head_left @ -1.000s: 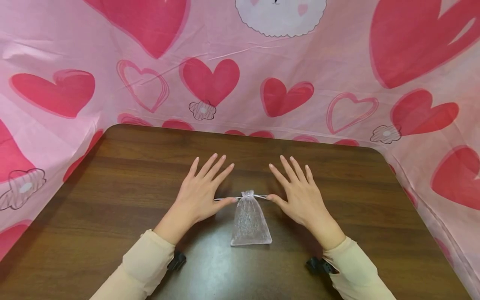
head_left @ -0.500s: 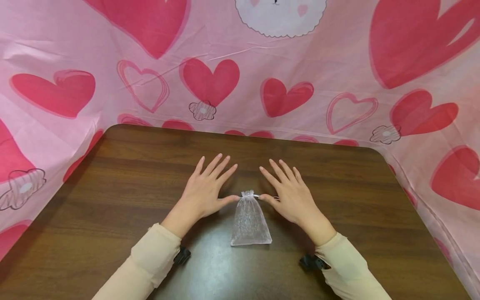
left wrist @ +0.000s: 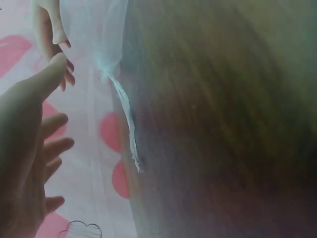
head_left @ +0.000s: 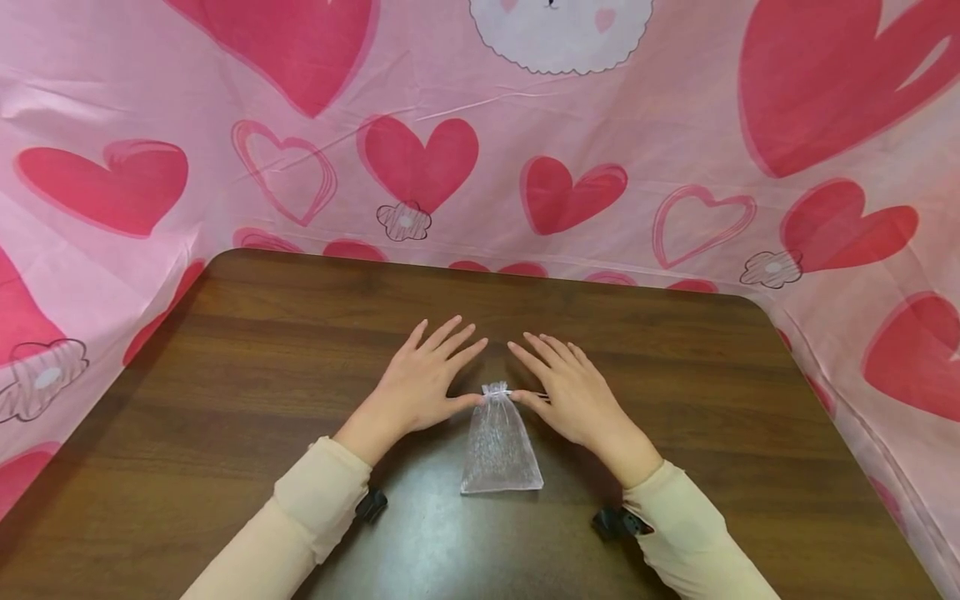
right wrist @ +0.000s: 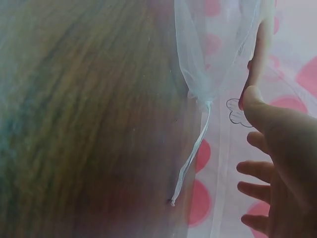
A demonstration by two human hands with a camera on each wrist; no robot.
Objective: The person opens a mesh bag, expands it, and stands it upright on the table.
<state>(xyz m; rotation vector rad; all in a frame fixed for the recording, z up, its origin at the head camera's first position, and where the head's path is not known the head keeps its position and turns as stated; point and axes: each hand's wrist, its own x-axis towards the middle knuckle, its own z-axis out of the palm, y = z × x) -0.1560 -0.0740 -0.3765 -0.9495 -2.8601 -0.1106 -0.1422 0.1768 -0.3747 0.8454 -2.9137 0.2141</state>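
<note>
A small sheer white drawstring pouch (head_left: 502,454) lies on the table with its gathered neck toward the back. Its thin white drawstring (right wrist: 192,148) is drawn out to both sides, as both wrist views show. My left hand (head_left: 422,385) is spread palm down on the pouch's left, its thumb tip overlapping the neck in the head view. On the other side is my right hand (head_left: 576,396), fingers stretched forward and thumb tip by the neck, covering part of the string. In the left wrist view the left hand's fingers are apart and grip nothing.
The dark wooden table (head_left: 247,375) has rounded back corners. Pink cloth with red hearts (head_left: 573,192) hangs along the back and sides. A small black device (head_left: 371,504) sits at the left cuff and a similar black device (head_left: 618,523) at the right.
Both hands have moved inward toward the pouch's neck, narrowing the gap between them. Their fingers have drawn slightly closer together. The pouch has stayed in place.
</note>
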